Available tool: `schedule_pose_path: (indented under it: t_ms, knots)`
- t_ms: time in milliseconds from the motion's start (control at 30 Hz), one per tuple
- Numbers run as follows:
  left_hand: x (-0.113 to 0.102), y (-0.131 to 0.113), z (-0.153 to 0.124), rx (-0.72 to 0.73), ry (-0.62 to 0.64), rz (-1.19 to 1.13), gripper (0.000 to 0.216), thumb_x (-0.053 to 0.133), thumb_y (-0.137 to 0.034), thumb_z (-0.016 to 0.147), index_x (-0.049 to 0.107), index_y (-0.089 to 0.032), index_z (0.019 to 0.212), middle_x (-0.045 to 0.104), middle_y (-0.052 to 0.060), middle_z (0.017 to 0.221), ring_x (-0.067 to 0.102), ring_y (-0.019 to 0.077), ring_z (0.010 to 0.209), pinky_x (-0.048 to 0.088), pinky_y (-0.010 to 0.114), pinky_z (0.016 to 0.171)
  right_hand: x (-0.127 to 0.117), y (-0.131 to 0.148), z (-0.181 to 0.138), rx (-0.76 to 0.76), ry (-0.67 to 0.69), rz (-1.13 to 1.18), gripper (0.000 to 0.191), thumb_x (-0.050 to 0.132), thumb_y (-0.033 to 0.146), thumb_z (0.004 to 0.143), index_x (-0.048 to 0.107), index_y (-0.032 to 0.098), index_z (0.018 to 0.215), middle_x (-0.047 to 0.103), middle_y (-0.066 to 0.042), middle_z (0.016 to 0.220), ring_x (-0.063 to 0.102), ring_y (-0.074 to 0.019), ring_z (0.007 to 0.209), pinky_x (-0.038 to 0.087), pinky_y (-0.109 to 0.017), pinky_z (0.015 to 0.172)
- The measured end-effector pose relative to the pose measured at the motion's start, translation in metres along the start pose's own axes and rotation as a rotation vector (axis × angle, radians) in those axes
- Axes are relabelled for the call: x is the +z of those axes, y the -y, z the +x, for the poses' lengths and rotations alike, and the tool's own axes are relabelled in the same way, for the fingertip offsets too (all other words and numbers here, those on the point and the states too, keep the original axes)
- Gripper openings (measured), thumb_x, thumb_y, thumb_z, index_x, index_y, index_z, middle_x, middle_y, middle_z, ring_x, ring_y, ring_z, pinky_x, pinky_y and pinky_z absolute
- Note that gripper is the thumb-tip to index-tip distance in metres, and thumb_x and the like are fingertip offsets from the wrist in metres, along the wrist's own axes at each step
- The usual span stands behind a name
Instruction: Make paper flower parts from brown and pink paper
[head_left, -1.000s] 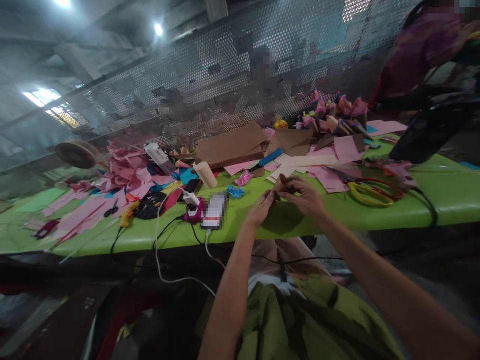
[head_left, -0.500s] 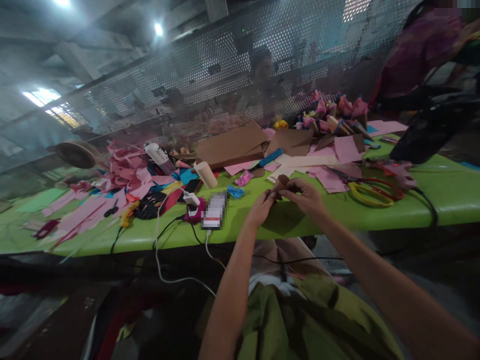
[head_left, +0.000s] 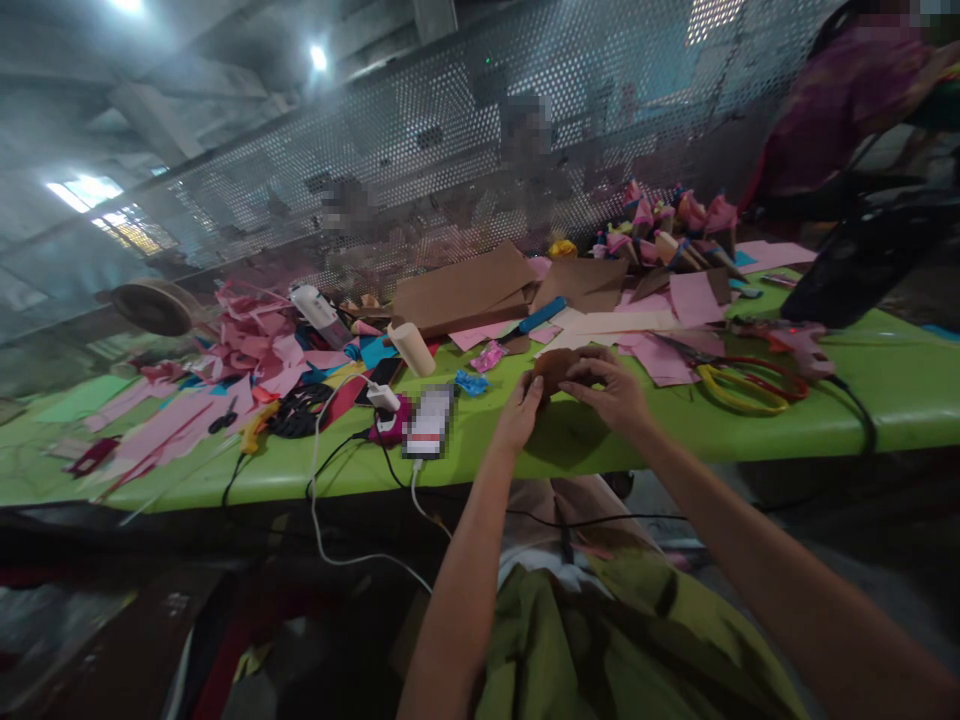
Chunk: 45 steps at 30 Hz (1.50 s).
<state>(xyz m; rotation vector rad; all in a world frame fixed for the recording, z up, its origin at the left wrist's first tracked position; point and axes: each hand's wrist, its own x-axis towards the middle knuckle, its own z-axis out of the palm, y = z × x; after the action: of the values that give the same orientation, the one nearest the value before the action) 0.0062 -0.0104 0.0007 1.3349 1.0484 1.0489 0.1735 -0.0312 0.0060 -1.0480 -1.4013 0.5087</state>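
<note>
Together, left hand [head_left: 520, 412], right hand [head_left: 616, 392], holding brown sheet [head_left: 553, 371]

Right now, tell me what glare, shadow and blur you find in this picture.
Head view: ceiling lamp and window glare at upper left; head view: a shadow darkens the green table below the brown piece between left hand and right hand; head view: shapes behind the mesh panel are hazy, the phone screen pixelated.

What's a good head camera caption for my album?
Left hand and right hand hold a brown piece above a green table.
</note>
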Motion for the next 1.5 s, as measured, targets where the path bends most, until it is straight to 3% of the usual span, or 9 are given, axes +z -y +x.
schedule_pose_path:
  t_ms: [100, 300, 533, 700, 900, 1000, 1067, 1267, 1500]
  knots:
    - [-0.001, -0.002, -0.002, 0.034, -0.021, 0.093, 0.041, 0.06, -0.05, 0.095, 0.07, -0.021, 0.121, 0.068, 0.011, 0.135, 0.059, 0.0291, 0.131, 0.043, 0.046, 0.116, -0.001, 0.001, 0.0, -0.083, -0.037, -0.025, 0.02, 0.078, 0.046, 0.079, 0.075, 0.027, 0.077, 0.065, -0.008, 0.122, 0.062, -0.0275, 0.107, 0.052, -0.045, 0.091]
    - [0.002, -0.007, -0.007, 0.095, 0.162, 0.211, 0.043, 0.048, -0.048, 0.101, 0.073, -0.018, 0.117, 0.073, 0.01, 0.129, 0.062, 0.03, 0.129, 0.04, 0.046, 0.118, -0.003, 0.001, 0.001, -0.137, -0.017, -0.016, 0.012, 0.078, 0.041, 0.08, 0.076, 0.029, 0.079, 0.067, -0.005, 0.131, 0.06, -0.0295, 0.117, 0.046, -0.051, 0.104]
    - [0.002, -0.012, -0.003, 0.233, 0.295, 0.268, 0.038, 0.051, -0.045, 0.099, 0.072, -0.021, 0.119, 0.073, 0.007, 0.128, 0.062, 0.0275, 0.127, 0.042, 0.043, 0.117, -0.004, 0.002, 0.002, -0.03, 0.049, 0.087, 0.019, 0.077, 0.044, 0.079, 0.071, 0.026, 0.079, 0.073, -0.004, 0.09, 0.065, -0.0236, 0.089, 0.052, -0.04, 0.084]
    - [0.001, -0.011, -0.002, 0.234, 0.315, 0.33, 0.041, 0.05, -0.046, 0.099, 0.073, -0.017, 0.117, 0.076, 0.009, 0.119, 0.067, 0.0275, 0.115, 0.049, 0.043, 0.108, -0.001, 0.003, 0.001, 0.029, 0.036, 0.111, 0.023, 0.075, 0.046, 0.079, 0.069, 0.024, 0.081, 0.07, -0.002, 0.083, 0.063, -0.0192, 0.076, 0.053, -0.034, 0.072]
    - [0.002, -0.01, -0.002, 0.223, 0.307, 0.313, 0.031, 0.054, -0.036, 0.095, 0.075, -0.017, 0.109, 0.078, 0.007, 0.111, 0.067, 0.0272, 0.11, 0.051, 0.041, 0.103, 0.0, 0.005, 0.0, 0.058, 0.011, 0.114, 0.023, 0.076, 0.043, 0.077, 0.068, 0.025, 0.088, 0.07, -0.001, 0.084, 0.065, -0.0194, 0.078, 0.055, -0.034, 0.075]
    - [0.002, -0.012, -0.003, 0.248, 0.287, 0.226, 0.031, 0.053, -0.035, 0.096, 0.075, -0.019, 0.111, 0.077, 0.007, 0.114, 0.066, 0.0268, 0.114, 0.047, 0.042, 0.109, -0.001, 0.005, 0.001, 0.118, -0.008, 0.171, 0.044, 0.081, 0.043, 0.071, 0.065, 0.025, 0.107, 0.07, -0.002, 0.092, 0.067, -0.0204, 0.084, 0.055, -0.035, 0.076]
    - [0.002, -0.014, -0.004, 0.243, 0.26, 0.186, 0.031, 0.053, -0.037, 0.095, 0.076, -0.02, 0.109, 0.077, 0.007, 0.112, 0.066, 0.0268, 0.114, 0.046, 0.042, 0.11, -0.001, 0.004, 0.003, 0.207, 0.01, 0.237, 0.052, 0.084, 0.043, 0.065, 0.064, 0.025, 0.11, 0.069, -0.001, 0.09, 0.066, -0.0202, 0.081, 0.055, -0.033, 0.072]
    - [0.003, -0.013, -0.003, 0.107, 0.205, 0.119, 0.026, 0.064, -0.042, 0.089, 0.074, -0.019, 0.094, 0.075, 0.005, 0.091, 0.066, 0.0236, 0.095, 0.049, 0.036, 0.094, -0.003, 0.001, 0.006, 0.311, 0.029, 0.272, 0.037, 0.086, 0.046, 0.06, 0.062, 0.024, 0.077, 0.063, 0.002, 0.067, 0.059, -0.0177, 0.063, 0.048, -0.031, 0.058]
    - [0.003, -0.015, -0.003, 0.077, 0.102, 0.179, 0.025, 0.064, -0.037, 0.089, 0.058, -0.019, 0.072, 0.045, -0.006, 0.057, 0.041, 0.0113, 0.056, 0.033, 0.025, 0.058, -0.006, 0.006, 0.008, 0.334, -0.058, 0.276, 0.041, 0.087, 0.05, 0.059, 0.061, 0.024, 0.078, 0.062, 0.002, 0.068, 0.055, -0.0152, 0.06, 0.044, -0.029, 0.054]
